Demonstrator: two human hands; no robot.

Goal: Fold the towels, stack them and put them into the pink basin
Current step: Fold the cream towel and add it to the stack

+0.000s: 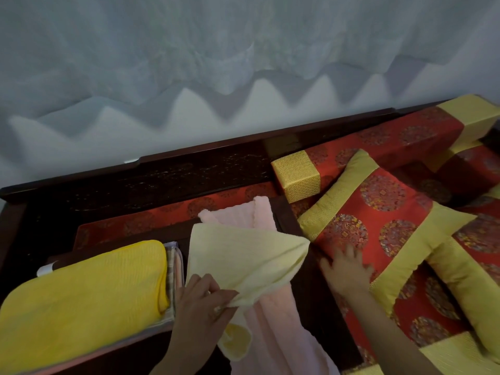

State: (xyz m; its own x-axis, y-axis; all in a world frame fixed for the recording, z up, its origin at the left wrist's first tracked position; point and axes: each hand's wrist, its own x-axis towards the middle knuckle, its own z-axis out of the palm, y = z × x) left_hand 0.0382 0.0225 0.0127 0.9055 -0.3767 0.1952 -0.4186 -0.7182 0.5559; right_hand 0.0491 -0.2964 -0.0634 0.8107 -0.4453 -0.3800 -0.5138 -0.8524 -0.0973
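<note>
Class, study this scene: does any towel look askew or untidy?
The pale yellow towel lies crooked across the pink towel, one edge pinched by the left hand, its lower end curled over. The bright yellow towel at left looks neatly folded.

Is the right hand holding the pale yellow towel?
No, the right hand is spread open at the red cushion, apart from the pale yellow towel, which only the left hand pinches.
</note>
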